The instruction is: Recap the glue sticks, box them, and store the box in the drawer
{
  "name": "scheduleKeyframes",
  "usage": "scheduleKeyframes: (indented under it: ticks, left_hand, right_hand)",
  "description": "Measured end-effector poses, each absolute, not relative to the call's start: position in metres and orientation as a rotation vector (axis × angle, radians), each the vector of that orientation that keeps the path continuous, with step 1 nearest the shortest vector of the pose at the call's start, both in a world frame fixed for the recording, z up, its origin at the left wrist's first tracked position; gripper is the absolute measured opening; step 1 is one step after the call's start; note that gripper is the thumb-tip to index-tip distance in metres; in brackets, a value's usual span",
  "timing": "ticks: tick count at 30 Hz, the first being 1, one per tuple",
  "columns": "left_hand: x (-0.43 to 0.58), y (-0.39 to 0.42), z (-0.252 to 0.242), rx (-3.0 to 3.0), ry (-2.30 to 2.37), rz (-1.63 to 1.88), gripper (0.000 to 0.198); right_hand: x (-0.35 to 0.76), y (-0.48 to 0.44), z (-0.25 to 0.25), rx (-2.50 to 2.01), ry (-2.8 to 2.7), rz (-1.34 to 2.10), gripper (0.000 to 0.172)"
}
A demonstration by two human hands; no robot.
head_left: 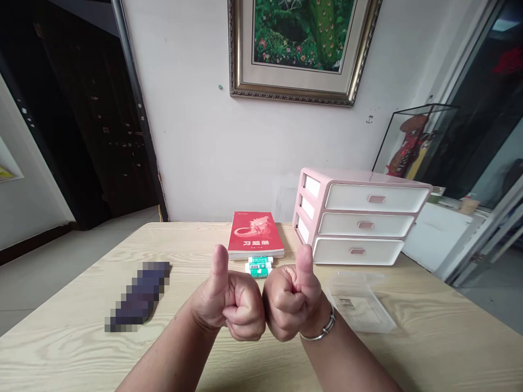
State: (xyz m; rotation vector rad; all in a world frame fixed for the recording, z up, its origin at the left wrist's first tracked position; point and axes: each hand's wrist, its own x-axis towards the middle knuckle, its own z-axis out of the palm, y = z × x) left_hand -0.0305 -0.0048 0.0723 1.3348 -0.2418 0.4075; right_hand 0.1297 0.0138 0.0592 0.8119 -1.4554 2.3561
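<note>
My left hand (231, 305) and my right hand (292, 302) are held side by side above the wooden table (81, 337), knuckles touching. Each is a closed fist with the thumb pointing up, and nothing is in either. A silver bracelet (324, 329) circles my right wrist. Just beyond the fists lie two green-and-white glue sticks (259, 265) and a red book (255, 235). A clear plastic tray (359, 302) lies right of my right hand.
A pink three-drawer organiser (359, 218) with its drawers closed stands at the back right of the table. A dark blurred object (139, 296) lies at the left. Behind are a white wall with a framed picture (302, 49), a glass case (417, 141) and a dark doorway.
</note>
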Motion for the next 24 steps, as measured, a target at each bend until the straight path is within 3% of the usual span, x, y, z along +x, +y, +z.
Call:
scheduleKeyframes:
  ticks: [20, 24]
  left_hand:
    - [-0.047, -0.005, 0.097, 1.455, -0.338, 0.503, 0.078]
    - [-0.048, -0.002, 0.101, 1.488, -0.337, 0.524, 0.078]
  right_hand:
    - [0.144, 0.006, 0.084, 0.951, -1.455, 2.183, 0.078]
    - [0.153, 0.009, 0.081, 0.745, -1.511, 2.199, 0.081]
